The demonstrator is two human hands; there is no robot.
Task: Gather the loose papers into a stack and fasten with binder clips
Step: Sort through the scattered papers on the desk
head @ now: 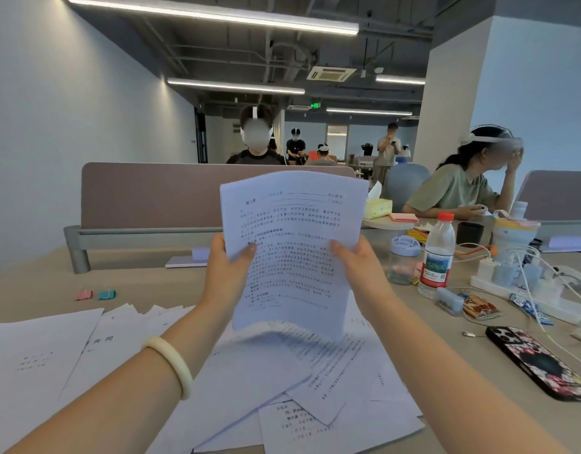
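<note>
- I see both hands raised above the bench [142, 283], holding a stack of printed papers [290, 237] upright between them.
- The left hand [225, 273] grips the stack's left edge, thumb pressed on the front sheet; a pale bangle [171, 365] sits on that wrist.
- The right hand [356, 265] grips the stack's right edge, thumb on the front as well.
- The stack's lower edge curls and fans toward me, just above the loose sheets [282, 388] that lie scattered and overlapping on the bench below it.
- More loose pages [37, 352] lie to the left of the stack, flat on the bench.
- Two binder clips, one pink [83, 294] and one teal [106, 294], rest side by side on the bench, well to the left of the stack and beyond the pages.
- To the right of the stack stand a water bottle [437, 253] with a red cap and a small clear jar [403, 259]; a phone [538, 362] in a patterned case lies nearer to me.
</note>
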